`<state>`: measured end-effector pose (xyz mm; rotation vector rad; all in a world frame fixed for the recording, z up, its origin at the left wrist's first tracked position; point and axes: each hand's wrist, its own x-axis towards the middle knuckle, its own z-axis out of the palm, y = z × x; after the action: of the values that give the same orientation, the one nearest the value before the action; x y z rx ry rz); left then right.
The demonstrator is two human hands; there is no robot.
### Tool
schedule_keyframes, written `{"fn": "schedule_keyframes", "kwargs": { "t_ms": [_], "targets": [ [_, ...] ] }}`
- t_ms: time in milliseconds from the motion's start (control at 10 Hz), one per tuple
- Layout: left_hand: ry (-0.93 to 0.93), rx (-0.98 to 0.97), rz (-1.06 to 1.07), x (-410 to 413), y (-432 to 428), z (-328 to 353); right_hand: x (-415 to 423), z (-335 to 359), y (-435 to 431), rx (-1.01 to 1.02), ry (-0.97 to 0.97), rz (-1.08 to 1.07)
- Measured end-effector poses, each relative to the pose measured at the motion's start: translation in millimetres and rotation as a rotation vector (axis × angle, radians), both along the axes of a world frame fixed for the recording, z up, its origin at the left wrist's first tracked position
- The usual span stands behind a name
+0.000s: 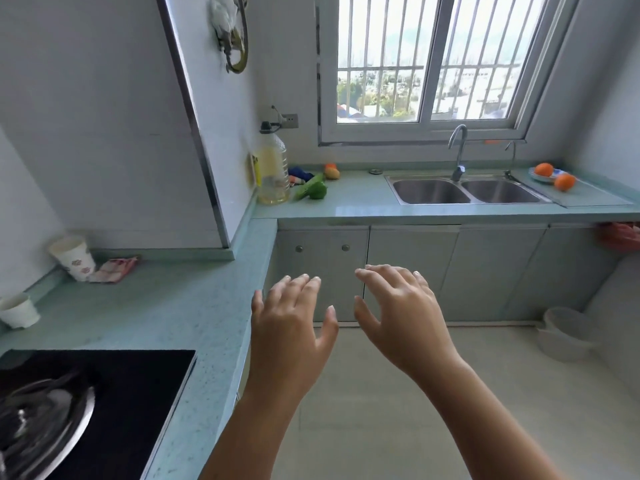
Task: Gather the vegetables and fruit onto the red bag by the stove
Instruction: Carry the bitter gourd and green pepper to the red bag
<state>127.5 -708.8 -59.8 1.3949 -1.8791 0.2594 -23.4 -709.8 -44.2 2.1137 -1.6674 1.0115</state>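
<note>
My left hand and my right hand hover side by side over the floor in front of the cabinets, fingers spread, holding nothing. A folded red bag lies on the left counter beyond the black stove. Far back in the corner lie a green pepper, a green cucumber, a yellowish fruit and something orange and blue behind them. Two oranges sit right of the sink, one on a small plate.
A big oil bottle stands beside the vegetables. Two paper cups stand on the left counter. A pot lid rests on the stove. The double sink has a tall tap. A white bowl sits on the floor at right.
</note>
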Motion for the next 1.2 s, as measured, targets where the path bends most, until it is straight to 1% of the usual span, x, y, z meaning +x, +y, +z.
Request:
{"fn": "schedule_keyframes", "kwargs": {
  "t_ms": [200, 400, 500, 700, 900, 1000, 1200],
  "targets": [
    [-0.018, 0.039, 0.018, -14.3, -112.7, -15.1, -27.0, -16.8, -115.1, 0.012, -0.011, -0.006],
    [0.014, 0.066, 0.037, -48.0, -229.5, -6.7, -78.0, -0.9, -233.1, 0.000, -0.027, -0.013],
    [0.014, 0.077, 0.036, -63.0, -274.8, -10.1, -89.6, -0.6, -281.3, 0.000, -0.044, 0.002],
    [-0.001, 0.102, 0.052, -69.6, -348.1, -31.2, -100.5, -21.1, -355.3, 0.052, -0.037, 0.026],
    [0.014, 0.133, 0.013, -78.8, -431.1, -55.3, -108.2, -46.4, -426.6, 0.103, -0.020, -0.007],
    [0.041, 0.130, -0.011, -80.2, -484.2, -64.0, -108.6, -55.2, -475.4, 0.116, -0.004, -0.032],
    [0.056, 0.186, -0.013, -55.9, -602.7, -76.4, -75.1, -61.6, -603.7, 0.183, 0.002, 0.024]
  ]
}}
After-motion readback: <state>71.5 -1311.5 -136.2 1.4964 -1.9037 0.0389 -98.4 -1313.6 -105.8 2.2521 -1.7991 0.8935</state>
